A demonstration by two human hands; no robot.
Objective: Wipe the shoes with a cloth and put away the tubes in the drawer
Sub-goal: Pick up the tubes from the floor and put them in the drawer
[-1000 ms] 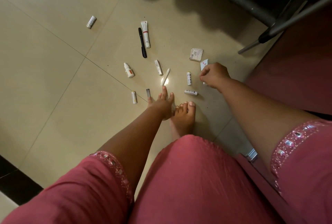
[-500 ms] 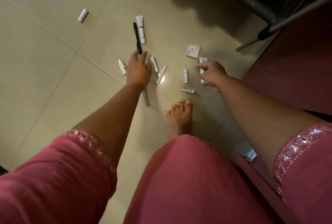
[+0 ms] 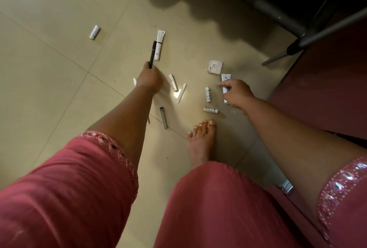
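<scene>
Several small white tubes lie scattered on the tiled floor (image 3: 49, 88). My left hand (image 3: 149, 79) is closed around the lower end of a black pen-like tube (image 3: 152, 53), beside a long white tube with a red band (image 3: 160, 44). My right hand (image 3: 237, 93) curls over a flat white tube (image 3: 225, 79), which sits between thumb and forefinger. Between my hands lie a small tube (image 3: 173, 82), a white stick (image 3: 181, 93) and two short tubes (image 3: 208, 94) (image 3: 211, 110). One silver-white tube (image 3: 95, 32) lies far off to the left. No shoes or cloth are in view.
A grey flat stick (image 3: 163, 115) lies near my bare foot (image 3: 201, 140). A small white packet (image 3: 215, 67) rests above my right hand. Metal chair legs (image 3: 317, 31) cross the upper right. Maroon furniture (image 3: 327, 92) with a metal handle (image 3: 286, 186) runs along the right.
My left hand moved up from near my foot to the black tube and closed on its end. My right hand stayed at the flat white tube, its fingers opening around it.
</scene>
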